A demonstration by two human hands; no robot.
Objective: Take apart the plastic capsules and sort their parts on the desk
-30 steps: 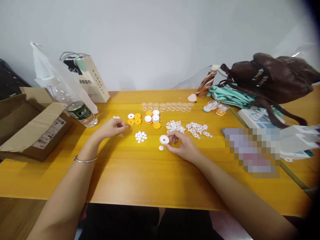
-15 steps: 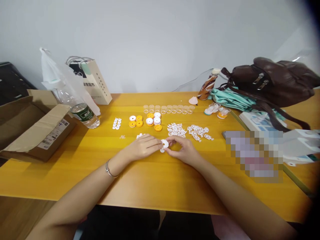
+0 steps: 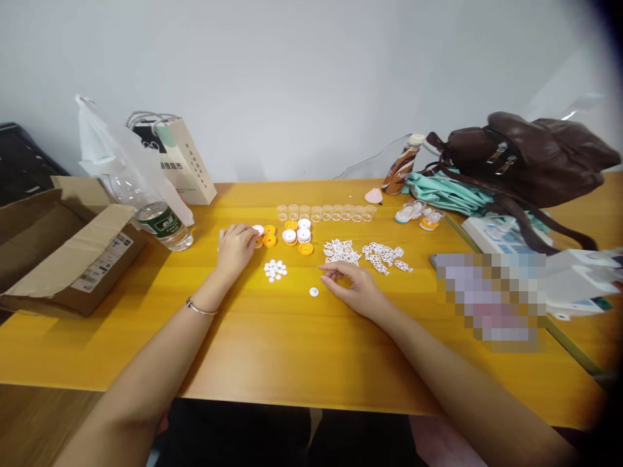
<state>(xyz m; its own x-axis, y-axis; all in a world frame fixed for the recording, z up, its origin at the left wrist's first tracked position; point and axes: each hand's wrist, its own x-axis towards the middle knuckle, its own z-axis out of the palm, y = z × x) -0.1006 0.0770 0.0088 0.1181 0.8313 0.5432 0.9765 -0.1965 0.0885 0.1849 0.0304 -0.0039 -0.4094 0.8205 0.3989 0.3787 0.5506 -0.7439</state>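
Note:
My left hand (image 3: 236, 246) lies on the yellow table (image 3: 292, 344) with its fingers curled. Its fingertips are on a white ring (image 3: 257, 229), right beside two orange discs (image 3: 268, 236). My right hand (image 3: 353, 285) rests on the table with fingers loosely apart and nothing in it. A small white cap (image 3: 314, 292) lies just left of its fingertips. A cluster of small white caps (image 3: 275, 269) sits between my hands. Stacked white and orange discs (image 3: 296, 232) and a row of clear cups (image 3: 326, 212) stand behind. Piles of flat white pieces (image 3: 363, 253) lie beyond my right hand.
An open cardboard box (image 3: 63, 253), a water bottle (image 3: 158, 217) and a paper bag (image 3: 182, 162) stand at the left. A brown bag (image 3: 535, 162), a teal cloth (image 3: 448, 191), a drink bottle (image 3: 402, 168) and some boxes (image 3: 579, 285) crowd the right side.
My left hand came over to the white ring held in my right hand, then drew back left to the discs. The ring is no longer in my right hand.

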